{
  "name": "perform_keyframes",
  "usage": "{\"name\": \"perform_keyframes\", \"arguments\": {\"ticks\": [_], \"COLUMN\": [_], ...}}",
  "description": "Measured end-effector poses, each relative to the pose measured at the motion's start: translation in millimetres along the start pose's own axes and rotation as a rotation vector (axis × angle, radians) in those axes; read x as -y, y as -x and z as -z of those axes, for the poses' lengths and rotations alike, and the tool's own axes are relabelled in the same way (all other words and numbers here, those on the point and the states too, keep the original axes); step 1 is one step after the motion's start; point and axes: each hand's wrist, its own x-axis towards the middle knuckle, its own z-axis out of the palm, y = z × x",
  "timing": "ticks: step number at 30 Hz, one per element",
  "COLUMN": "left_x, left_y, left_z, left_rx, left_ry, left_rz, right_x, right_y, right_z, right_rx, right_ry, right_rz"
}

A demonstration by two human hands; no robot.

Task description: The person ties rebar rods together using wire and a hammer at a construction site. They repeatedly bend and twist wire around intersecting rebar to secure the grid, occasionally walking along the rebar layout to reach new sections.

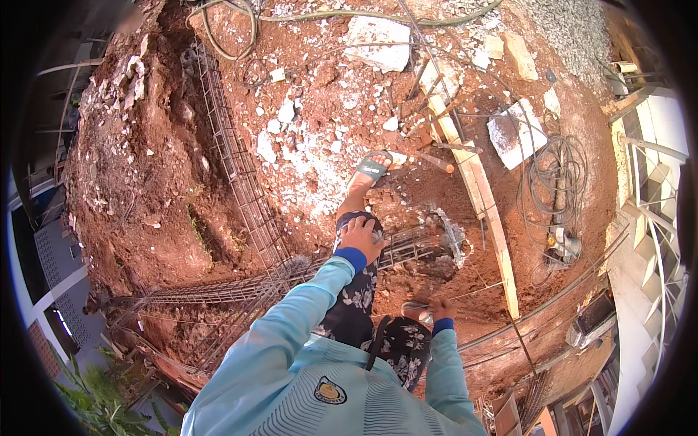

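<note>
Left-hand fingers (357,227) spread over black floral-print trousers (354,301), right-hand fingers (440,308) too indistinct to tell; loose white rubble (266,147) could roll, slipping a green-strapped sandal (373,169).

Light blue with darker fine lines and a dark-and-yellow badge marks the shirt (356,407) at the bottom of the frame, its cuffs (352,259) deep blue, above black trousers (347,311) with a pale floral print, a grey-green sandal (374,170), reddish-brown soil (153,240) and a pale yellowish plank (480,192) right of centre.
</note>
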Motion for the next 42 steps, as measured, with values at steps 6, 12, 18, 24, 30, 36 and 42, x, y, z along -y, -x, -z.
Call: {"name": "perform_keyframes", "arguments": {"ticks": [6,12,18,24,30,36,42], "left_x": [6,-3,22,34,49,56,55], "left_y": [-6,2,18,15,17,10,8], "left_z": [-3,-41,-52,-71,-78,-76,-68], "left_rx": [0.055,-0.012,0.007,-0.054,-0.048,-0.069,-0.052], "left_ry": [-0.080,-0.295,-0.437,-0.443,-0.503,-0.578,-0.672], "left_rz": [0.012,-0.034,0.013,-0.058,-0.088,-0.172,-0.252], "right_x": [34,-35,-131,-286,-228,-239,-229], "right_y": [59,35,71,99,157,152,158], "right_z": [-74,-76,4,18,-56,-72,-68], "right_rx": [0.089,0.072,-0.101,-0.326,-0.333,-0.220,-0.287], "right_ry": [-0.044,0.034,-0.291,0.025,0.396,0.209,0.100], "right_rz": [0.091,0.299,-0.043,-0.119,-0.574,-0.711,-0.697]}}
